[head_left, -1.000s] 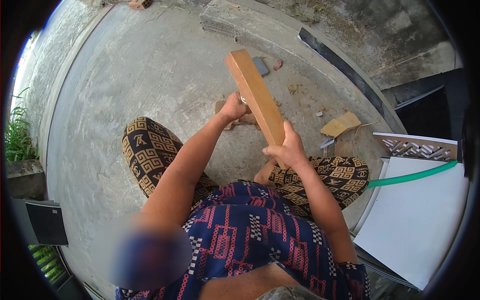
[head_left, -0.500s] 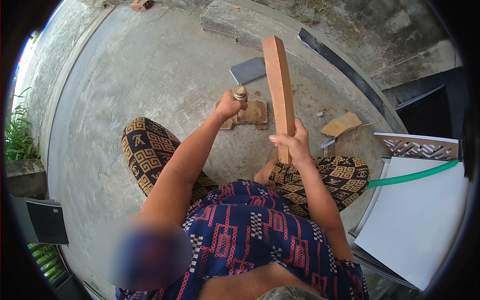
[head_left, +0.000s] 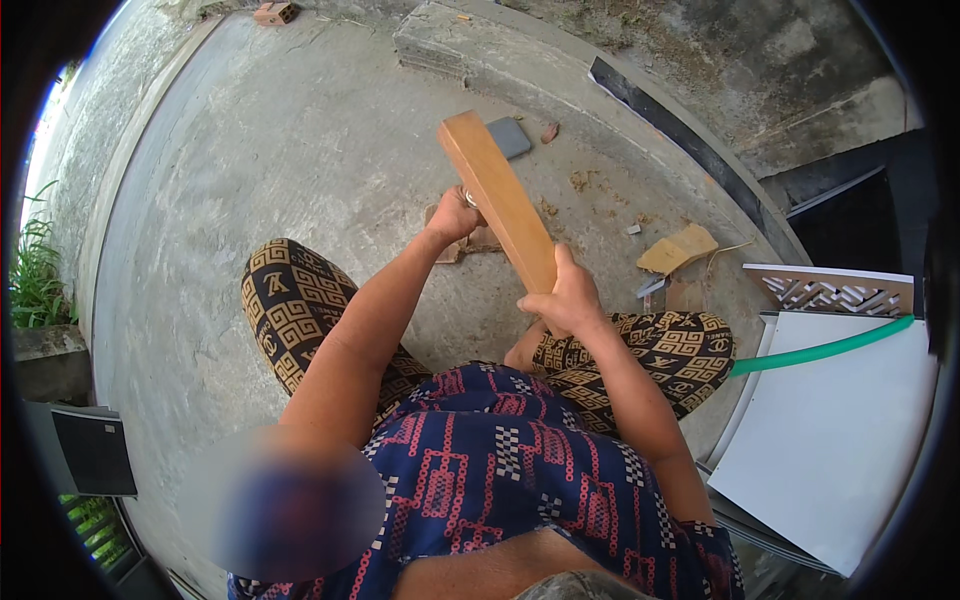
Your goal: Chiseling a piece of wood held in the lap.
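A long squared wooden bar (head_left: 500, 205) slants up and to the left from my right hand (head_left: 568, 295), whose fingers and thumb close round its lower end. Its middle passes over the right side of my left hand (head_left: 453, 217). That hand is closed round an upright tool handle (head_left: 470, 199) with a pale metal ring at its top; the bar mostly covers it, and its lower end is hidden. Below my left hand lies a worn brown board (head_left: 484, 240) on the concrete, partly hidden by the hand and the bar.
Beyond the bar lies a grey flat block (head_left: 512, 138), with a reddish chip (head_left: 550, 132) beside it. A yellowish broken slab (head_left: 678, 249) and crumbs lie to the right. A green hose (head_left: 825, 348) crosses a white panel (head_left: 825, 430). A low concrete ledge (head_left: 540, 70) runs behind.
The wooden bar has swung left and down, from nearly upright to slanting over my left hand. My right hand has shifted slightly left; the left stays closed on the handle.
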Demonstrator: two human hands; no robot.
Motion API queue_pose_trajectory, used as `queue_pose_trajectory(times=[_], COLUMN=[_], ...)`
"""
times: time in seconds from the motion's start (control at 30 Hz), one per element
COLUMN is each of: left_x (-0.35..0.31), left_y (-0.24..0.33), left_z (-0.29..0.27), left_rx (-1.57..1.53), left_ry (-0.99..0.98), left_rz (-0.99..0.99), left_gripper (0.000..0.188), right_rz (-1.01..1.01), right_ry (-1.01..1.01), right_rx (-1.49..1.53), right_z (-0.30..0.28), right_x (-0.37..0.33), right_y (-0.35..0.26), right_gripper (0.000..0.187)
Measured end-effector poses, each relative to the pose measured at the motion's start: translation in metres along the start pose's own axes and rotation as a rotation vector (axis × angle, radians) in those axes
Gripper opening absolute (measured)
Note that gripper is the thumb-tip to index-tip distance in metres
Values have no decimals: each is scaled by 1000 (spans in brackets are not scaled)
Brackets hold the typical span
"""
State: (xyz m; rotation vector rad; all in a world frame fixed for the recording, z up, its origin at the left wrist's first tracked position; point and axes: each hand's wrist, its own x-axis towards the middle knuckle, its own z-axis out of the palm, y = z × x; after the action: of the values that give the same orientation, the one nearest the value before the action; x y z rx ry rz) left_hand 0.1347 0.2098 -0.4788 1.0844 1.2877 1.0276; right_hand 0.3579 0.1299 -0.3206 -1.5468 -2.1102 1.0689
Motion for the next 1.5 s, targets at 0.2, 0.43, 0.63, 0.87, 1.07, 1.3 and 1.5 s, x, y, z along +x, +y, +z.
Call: queue_pose_trajectory(times=[0.2, 0.43, 0.63, 0.87, 1.07, 1.3, 1.5], left_x=[-6, 1, -8, -4, -13, -9, -15], left_y=[13, 5, 20, 13, 34, 31, 34], left_z=[4, 1, 3, -6, 0, -26, -18], left_rx=[-35, -32, 66, -6, -134, -165, -64], left_ry=[10, -45, 204, 3, 163, 88, 76], left_rz=[166, 29, 340, 23, 3, -91, -94], left_gripper=[20, 21, 22, 22, 20, 18, 17], right_rz=[-47, -32, -46, -224, 74, 41, 111], right_ry=[-3, 26, -91, 296, -45, 113, 118], right_rx=[233, 93, 109, 543, 82, 603, 658], right_z=[-6, -1, 3, 2, 20, 0, -7], right_x=[-7, 0, -2, -8, 6, 8, 8], right_y=[-23, -21, -11, -26, 1, -9, -11], right_gripper=[64, 69, 73, 64, 64, 61, 63])
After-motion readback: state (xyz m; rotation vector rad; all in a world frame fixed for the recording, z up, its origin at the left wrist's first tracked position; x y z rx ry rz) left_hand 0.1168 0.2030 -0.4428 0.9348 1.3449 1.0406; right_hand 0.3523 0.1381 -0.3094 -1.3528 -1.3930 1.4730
